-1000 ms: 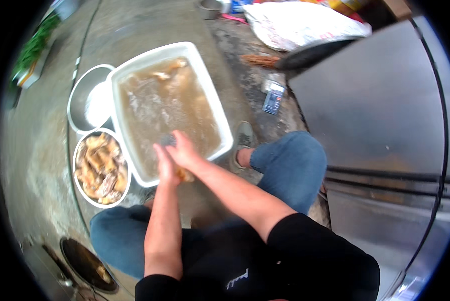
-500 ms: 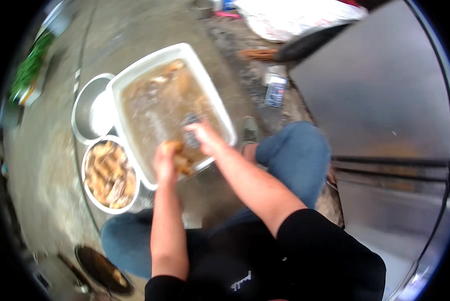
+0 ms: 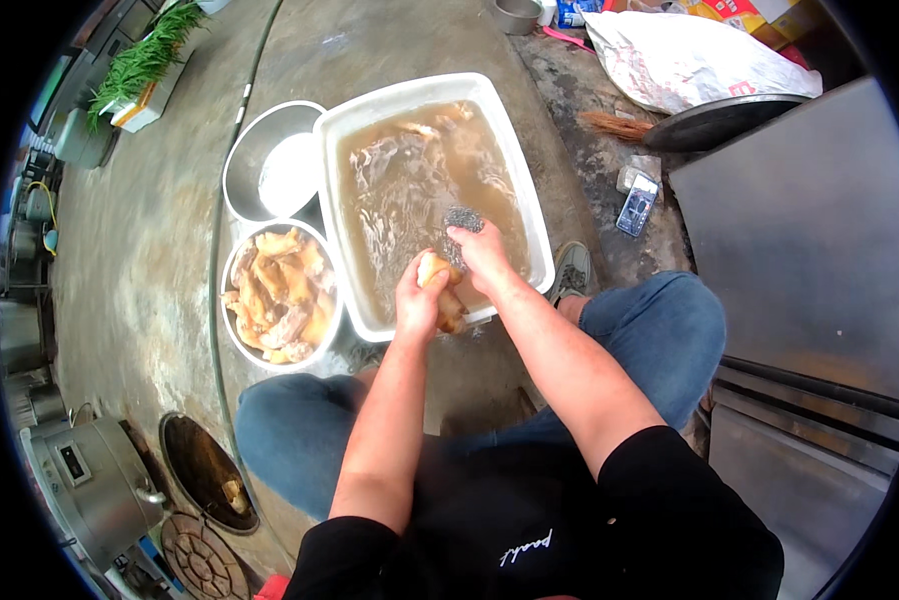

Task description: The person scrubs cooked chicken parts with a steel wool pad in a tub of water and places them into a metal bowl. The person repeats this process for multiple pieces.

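Note:
Over the near end of a white rectangular tub, my left hand is closed round a yellowish-brown pig's trotter. Its lower end hangs toward me at the tub's rim. My right hand grips a grey steel wool scrubber just to the right of the trotter. Murky brown water fills the tub, and more trotters partly break its surface at the far end. Left of the tub stands a round metal bowl heaped with pale yellow trotters.
Behind that bowl is another metal bowl with something white in it. A hose runs along the floor at left. An open drain hole lies at lower left. A steel cabinet stands at right, near a phone on the ground.
The whole view has shifted, so the tub and bowls appear farther right, and the picture is sharper. Both hands keep hold of the trotter and the scrubber.

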